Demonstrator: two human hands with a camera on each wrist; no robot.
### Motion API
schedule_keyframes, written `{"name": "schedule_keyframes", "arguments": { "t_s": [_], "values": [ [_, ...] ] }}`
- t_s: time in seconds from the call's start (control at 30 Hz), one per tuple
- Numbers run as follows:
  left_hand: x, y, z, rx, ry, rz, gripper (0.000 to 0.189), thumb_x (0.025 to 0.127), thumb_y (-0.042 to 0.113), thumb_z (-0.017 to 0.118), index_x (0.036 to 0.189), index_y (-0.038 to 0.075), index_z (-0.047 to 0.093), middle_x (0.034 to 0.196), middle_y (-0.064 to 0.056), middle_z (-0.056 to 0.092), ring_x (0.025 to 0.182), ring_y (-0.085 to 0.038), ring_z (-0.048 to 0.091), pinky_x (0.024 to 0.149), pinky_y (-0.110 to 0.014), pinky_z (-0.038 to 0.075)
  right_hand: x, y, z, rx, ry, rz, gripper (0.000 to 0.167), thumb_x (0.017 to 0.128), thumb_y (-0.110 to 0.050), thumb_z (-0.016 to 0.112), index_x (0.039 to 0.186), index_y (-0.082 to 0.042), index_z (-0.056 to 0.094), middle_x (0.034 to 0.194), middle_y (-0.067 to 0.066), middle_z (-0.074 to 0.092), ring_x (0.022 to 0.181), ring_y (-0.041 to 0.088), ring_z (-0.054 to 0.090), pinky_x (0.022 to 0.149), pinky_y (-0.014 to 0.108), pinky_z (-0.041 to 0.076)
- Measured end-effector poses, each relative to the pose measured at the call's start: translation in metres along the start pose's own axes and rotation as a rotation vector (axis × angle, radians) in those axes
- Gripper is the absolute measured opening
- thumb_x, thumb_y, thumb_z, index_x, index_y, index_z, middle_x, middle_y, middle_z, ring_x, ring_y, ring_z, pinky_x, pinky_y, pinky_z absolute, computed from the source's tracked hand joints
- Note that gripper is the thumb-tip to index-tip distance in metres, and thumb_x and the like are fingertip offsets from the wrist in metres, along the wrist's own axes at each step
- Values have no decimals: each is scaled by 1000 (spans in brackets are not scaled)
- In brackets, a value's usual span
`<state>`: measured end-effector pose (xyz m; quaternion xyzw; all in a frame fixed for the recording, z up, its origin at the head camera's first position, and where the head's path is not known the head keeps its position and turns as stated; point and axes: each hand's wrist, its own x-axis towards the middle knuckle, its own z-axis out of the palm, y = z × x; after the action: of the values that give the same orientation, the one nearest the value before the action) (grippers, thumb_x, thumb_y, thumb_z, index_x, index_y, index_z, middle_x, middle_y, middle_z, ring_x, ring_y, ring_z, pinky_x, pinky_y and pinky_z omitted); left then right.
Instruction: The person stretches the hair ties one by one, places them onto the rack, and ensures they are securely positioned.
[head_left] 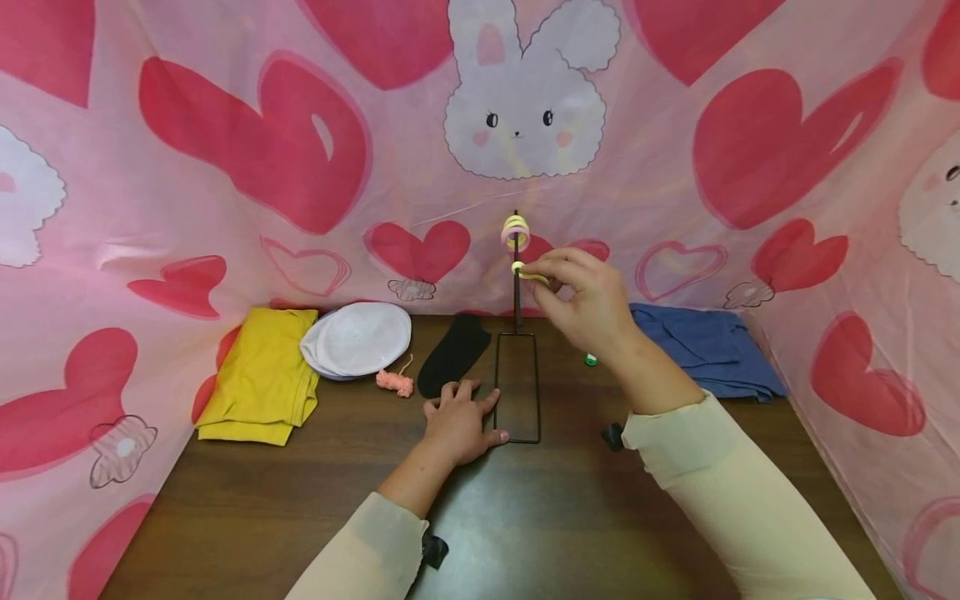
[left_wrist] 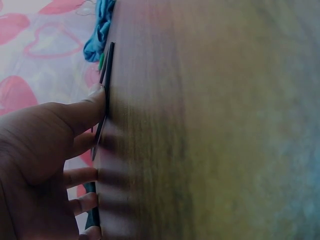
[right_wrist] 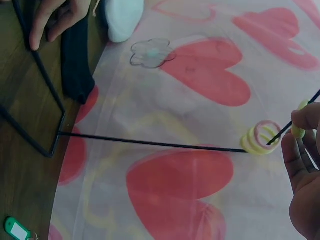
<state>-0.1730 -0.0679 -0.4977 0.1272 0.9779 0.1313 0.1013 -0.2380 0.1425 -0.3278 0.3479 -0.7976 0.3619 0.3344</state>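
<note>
A black wire stand [head_left: 537, 387] has a rectangular base on the table and an upright with an arm at its top. My left hand [head_left: 457, 425] rests with fingers spread at the base's left side; its thumb [left_wrist: 92, 107] touches the wire. Several yellow and pink hair ties [right_wrist: 261, 138] hang on the arm. In front of them, at the arm's free end, my right hand [head_left: 588, 296] pinches a yellow hair tie [head_left: 534, 276] between thumb and fingers. The right wrist view shows this tie [right_wrist: 298, 131] at the rod, partly hidden by the fingers.
A black sock [head_left: 453, 354] lies left of the base, beside a small pink yarn bundle [head_left: 395, 382]. Farther left are a white oval cloth item [head_left: 363, 340] and folded yellow cloth [head_left: 262, 375]. Rightward lie a green key tag [head_left: 591, 360] and folded blue cloth [head_left: 705, 350].
</note>
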Motion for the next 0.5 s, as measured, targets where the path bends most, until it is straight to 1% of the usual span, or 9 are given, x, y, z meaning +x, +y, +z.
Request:
{"name": "schedule_keyframes", "arguments": {
  "t_s": [0.07,0.23,0.33,0.5],
  "values": [
    [0,0,0,2,0,1,75,89,66,70,155,37,51,163,-7,36,145,-41,30,99,-68,32,3,4,3,-9,7,7,20,85,-1,83,104,-9,83,102,6,74,78,16,70,73,39,60],
    [0,0,-1,-4,1,4,75,89,66,70,155,36,51,163,-8,36,145,-42,30,99,-69,32,8,13,10,-14,23,57,20,88,-5,82,107,-7,82,102,8,73,76,18,70,73,39,60],
    [-1,0,-1,-8,2,8,75,89,66,70,154,35,51,163,-8,37,145,-42,30,99,-69,32,11,16,15,-37,26,94,23,89,-6,81,112,-6,81,106,11,70,77,20,70,74,40,60],
    [0,0,0,3,4,7,75,89,67,69,155,36,50,163,-7,36,145,-41,30,99,-68,32,14,23,22,-72,33,126,29,91,-6,78,120,-6,77,115,15,65,81,23,71,78,40,60]
  ]
}}
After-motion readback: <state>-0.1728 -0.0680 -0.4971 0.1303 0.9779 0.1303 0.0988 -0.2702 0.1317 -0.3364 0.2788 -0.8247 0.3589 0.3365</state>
